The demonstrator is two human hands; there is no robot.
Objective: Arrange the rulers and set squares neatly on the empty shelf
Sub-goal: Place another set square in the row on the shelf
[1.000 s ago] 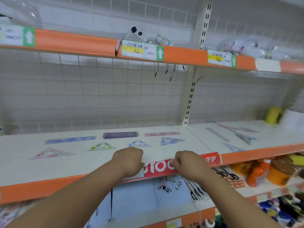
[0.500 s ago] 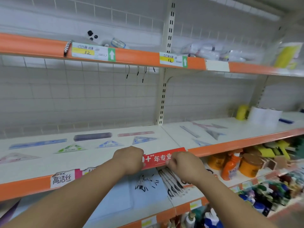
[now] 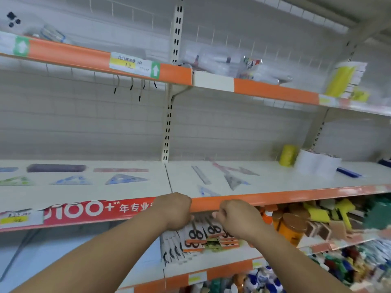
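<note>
On the left bay of the white shelf (image 3: 88, 193) lie a purple ruler (image 3: 56, 168), a pink ruler (image 3: 120, 170) and a row of set squares: green (image 3: 17, 181), blue (image 3: 72, 180), blue (image 3: 124, 179). The right bay holds a grey ruler (image 3: 201, 174), a pink set square (image 3: 232, 169), a grey-blue set square (image 3: 233, 181) and a small blue one (image 3: 206, 191), lying at odd angles. My left hand (image 3: 175, 210) is a fist against the shelf's orange front edge. My right hand (image 3: 237, 218) is curled just below that edge. Neither hand visibly holds anything.
A yellow roll (image 3: 287, 155), white rolls (image 3: 317, 163) and a blue item (image 3: 349, 172) stand at the shelf's right end. Below are scissors packs (image 3: 203, 231), orange jars (image 3: 289, 227) and sponges (image 3: 321, 212). The upper shelf (image 3: 264, 89) carries bagged goods.
The view has swung right. Both hands have slid right along the shelf's front edge, from the red label to the bay joint, and the right hand has dropped below the edge.
</note>
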